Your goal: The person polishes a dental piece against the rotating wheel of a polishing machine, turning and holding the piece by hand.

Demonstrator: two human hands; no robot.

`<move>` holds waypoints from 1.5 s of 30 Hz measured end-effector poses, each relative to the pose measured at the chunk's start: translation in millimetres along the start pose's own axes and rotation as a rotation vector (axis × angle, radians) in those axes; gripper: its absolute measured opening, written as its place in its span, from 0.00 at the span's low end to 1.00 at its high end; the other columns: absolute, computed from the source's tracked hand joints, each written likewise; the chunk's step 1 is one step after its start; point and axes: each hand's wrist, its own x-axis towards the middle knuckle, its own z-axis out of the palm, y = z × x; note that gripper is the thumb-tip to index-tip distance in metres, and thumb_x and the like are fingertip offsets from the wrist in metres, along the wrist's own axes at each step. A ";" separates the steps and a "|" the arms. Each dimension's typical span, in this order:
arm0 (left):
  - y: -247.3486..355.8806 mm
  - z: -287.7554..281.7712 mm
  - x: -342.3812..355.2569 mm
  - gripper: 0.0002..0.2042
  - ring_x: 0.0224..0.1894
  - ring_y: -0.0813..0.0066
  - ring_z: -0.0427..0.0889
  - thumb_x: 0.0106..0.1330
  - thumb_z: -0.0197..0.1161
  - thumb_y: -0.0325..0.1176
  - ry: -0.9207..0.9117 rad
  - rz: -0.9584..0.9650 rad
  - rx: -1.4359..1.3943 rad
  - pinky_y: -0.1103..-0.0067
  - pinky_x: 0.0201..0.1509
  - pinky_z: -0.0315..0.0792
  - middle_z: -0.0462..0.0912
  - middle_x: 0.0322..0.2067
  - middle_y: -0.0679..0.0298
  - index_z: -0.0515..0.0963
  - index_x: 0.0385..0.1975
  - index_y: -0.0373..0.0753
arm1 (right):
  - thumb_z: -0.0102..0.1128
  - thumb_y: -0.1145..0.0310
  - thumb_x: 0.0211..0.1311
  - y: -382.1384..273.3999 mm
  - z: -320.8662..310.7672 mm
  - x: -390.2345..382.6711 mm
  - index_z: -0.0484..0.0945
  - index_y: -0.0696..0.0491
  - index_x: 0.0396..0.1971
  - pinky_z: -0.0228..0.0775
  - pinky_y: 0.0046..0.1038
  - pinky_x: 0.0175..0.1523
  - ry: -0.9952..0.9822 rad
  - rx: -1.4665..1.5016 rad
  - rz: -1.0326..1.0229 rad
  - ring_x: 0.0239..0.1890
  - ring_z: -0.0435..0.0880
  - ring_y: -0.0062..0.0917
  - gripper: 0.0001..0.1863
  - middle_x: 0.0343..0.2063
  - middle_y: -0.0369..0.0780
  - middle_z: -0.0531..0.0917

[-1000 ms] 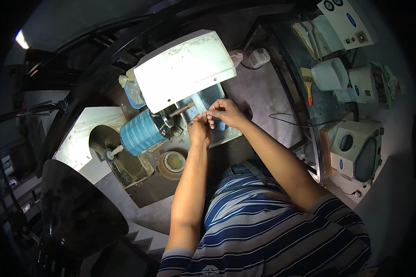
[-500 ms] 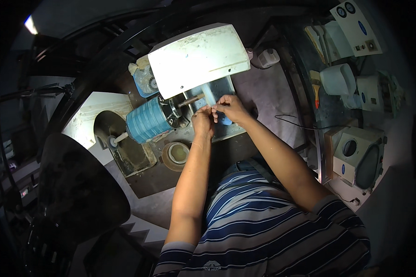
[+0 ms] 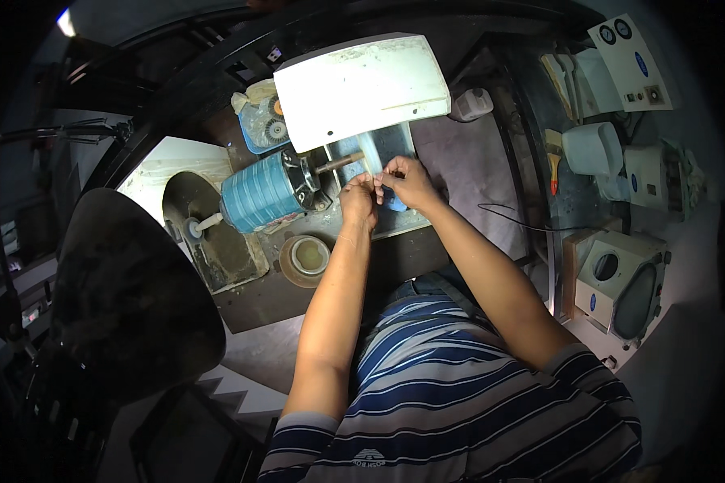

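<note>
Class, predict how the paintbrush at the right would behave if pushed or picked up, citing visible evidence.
The paintbrush will probably feel light, its handle being slim. Its broad bristles likely flex, while its flat shape suggests sliding rather than rolling.

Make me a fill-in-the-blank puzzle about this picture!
1. The left hand and right hand are held close ____, by the thin white round wheel.
2. The ribbed blue cylindrical motor is to the ____ of both hands.
3. The flat bristled paintbrush with the orange-tipped handle is to their ____.
4. The striped blue-and-grey shirt has ____ sleeves.

Words: together; left; right; short.
</note>
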 end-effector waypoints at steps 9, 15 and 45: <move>4.4 1.8 1.8 0.05 0.18 0.77 0.72 0.67 0.51 0.22 -0.055 0.046 0.102 0.82 0.19 0.65 0.78 0.23 0.63 0.75 0.33 0.31 | 0.64 0.75 0.54 5.4 -0.3 0.7 0.76 0.58 0.24 0.69 0.22 0.38 0.047 -0.086 -0.054 0.29 0.78 0.18 0.06 0.25 0.38 0.83; 1.5 5.2 3.3 0.05 0.18 0.77 0.72 0.65 0.51 0.21 -0.064 0.024 0.160 0.82 0.18 0.65 0.78 0.22 0.62 0.76 0.31 0.31 | 0.63 0.76 0.55 12.7 -5.7 -0.6 0.77 0.58 0.25 0.70 0.23 0.38 0.034 0.068 -0.054 0.29 0.79 0.18 0.03 0.24 0.38 0.84; 8.0 7.5 -19.9 0.06 0.16 0.77 0.72 0.65 0.55 0.25 0.000 0.152 0.018 0.82 0.16 0.65 0.79 0.21 0.60 0.75 0.28 0.30 | 0.60 0.75 0.58 -12.2 -3.9 8.1 0.76 0.59 0.25 0.70 0.22 0.36 -0.109 0.178 0.242 0.28 0.78 0.20 0.04 0.25 0.39 0.82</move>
